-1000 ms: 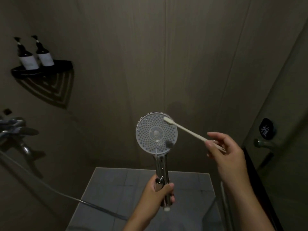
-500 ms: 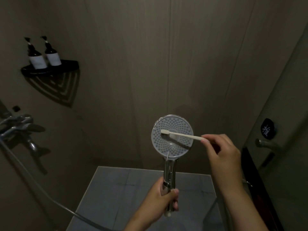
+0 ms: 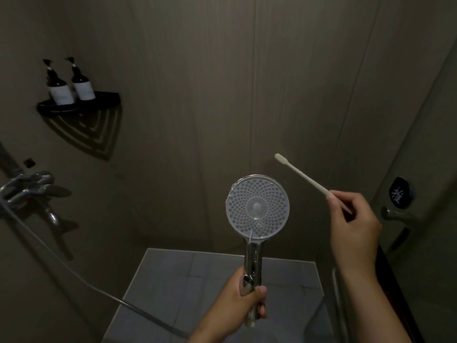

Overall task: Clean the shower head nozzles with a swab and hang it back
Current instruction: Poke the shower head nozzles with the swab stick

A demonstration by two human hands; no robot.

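Shelf: a dark corner shelf on the wall at upper left carries two dark pump bottles with pale labels, standing side by side.
Tap: a chrome mixer tap juts out at the left edge, below the shelf.
Hose: a grey hose slants from the tap down to the right. It seems to run to the foot of the handle, but the forearm hides its end.
Left hand: the left hand is wrapped round the lower part of the chrome handle, thumb across the front.
Shower head: the shower head is held at lower centre, above the grey tiled floor. It has a round pale face with rings of small nozzles about a plain central disc, in a chrome rim. The face is turned to the camera. Its long axis stands nearly upright, head up and handle down.
Swab: the swab is a thin pale stick with a padded tip. It lies on a diagonal, tip pointing up and left, clear of the face and up-right of the rim.
Right hand: the right hand pinches the swab's lower end between thumb and fingers.
Door: a metal door handle sits at far right, under a dark tag.
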